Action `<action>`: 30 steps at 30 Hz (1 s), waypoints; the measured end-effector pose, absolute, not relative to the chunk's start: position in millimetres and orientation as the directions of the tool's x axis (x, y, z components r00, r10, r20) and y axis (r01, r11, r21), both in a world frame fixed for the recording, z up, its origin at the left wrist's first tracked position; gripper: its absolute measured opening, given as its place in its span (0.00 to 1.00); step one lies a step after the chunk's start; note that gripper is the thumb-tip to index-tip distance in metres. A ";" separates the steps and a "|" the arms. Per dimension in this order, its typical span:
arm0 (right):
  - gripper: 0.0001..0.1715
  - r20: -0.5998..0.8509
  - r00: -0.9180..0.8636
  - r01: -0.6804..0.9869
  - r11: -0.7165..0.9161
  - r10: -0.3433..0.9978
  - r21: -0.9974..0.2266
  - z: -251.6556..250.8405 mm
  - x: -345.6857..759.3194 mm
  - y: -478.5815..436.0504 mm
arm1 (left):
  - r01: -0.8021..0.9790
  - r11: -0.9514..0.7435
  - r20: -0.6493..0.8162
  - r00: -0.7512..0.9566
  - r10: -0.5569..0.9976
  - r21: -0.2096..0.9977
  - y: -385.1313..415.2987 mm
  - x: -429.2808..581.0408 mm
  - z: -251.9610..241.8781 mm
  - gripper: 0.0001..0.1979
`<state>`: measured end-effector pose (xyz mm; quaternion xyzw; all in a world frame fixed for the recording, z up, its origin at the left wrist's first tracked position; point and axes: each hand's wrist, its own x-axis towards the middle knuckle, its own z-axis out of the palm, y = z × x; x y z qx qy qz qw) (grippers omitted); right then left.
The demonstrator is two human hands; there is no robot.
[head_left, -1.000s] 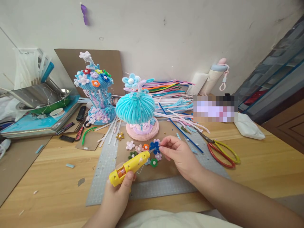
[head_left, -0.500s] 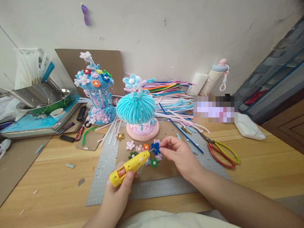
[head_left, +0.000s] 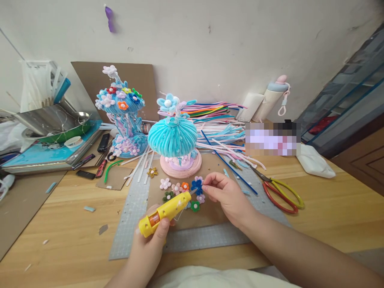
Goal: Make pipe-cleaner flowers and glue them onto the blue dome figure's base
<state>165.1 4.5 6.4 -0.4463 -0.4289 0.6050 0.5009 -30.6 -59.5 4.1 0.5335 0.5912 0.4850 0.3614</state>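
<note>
My left hand point(head_left: 153, 236) is wrapped round a yellow glue gun point(head_left: 165, 213), its nozzle pointing up and right. The nozzle tip meets a dark blue pipe-cleaner flower point(head_left: 197, 187), which my right hand point(head_left: 226, 196) pinches by its right edge between thumb and fingertips. Below and around it, several small flowers lie on brown cardboard point(head_left: 207, 222), among them a green one point(head_left: 195, 206), an orange one point(head_left: 185, 187) and a pale pink one point(head_left: 165, 183). Just behind stands a turquoise domed pipe-cleaner lamp shape point(head_left: 172, 138) on a round pink base point(head_left: 180, 166).
A second blue jellyfish-like piece point(head_left: 121, 104) covered in flowers stands behind left. Bundles of pipe cleaners point(head_left: 222, 132) lie at the back. Scissors point(head_left: 280, 196) with red and yellow handles rest at right. A metal pot point(head_left: 45, 120) sits far left; a cutting mat point(head_left: 126, 236) underlies the cardboard.
Both hands, the glue gun and the blue flower keep nearly the same positions. The whole view has shifted very slightly.
</note>
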 end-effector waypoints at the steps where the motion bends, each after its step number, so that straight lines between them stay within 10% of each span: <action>1: 0.10 -0.116 -0.107 -0.223 -0.137 0.988 -0.965 6.6 165.0 4.4 | 0.281 -0.033 0.085 -0.177 0.980 0.959 -59.4 -30.6 3.9 0.23; 15: 0.17 -0.243 -0.002 -0.432 -0.220 0.970 -0.875 4.1 172.6 34.3 | 0.136 -0.089 0.103 -0.100 0.990 0.987 -63.3 -39.1 -4.7 0.23; 21: 0.13 0.056 0.026 -0.039 0.057 0.998 -0.998 -1.1 170.7 75.6 | 0.109 0.099 -0.050 -0.383 0.923 0.989 -63.8 -36.0 -4.2 0.25; 30: 0.06 0.287 -0.064 0.310 0.293 0.956 -0.905 -18.5 165.4 90.0 | 0.102 0.004 0.025 -0.289 0.957 0.995 -62.2 -34.0 0.9 0.24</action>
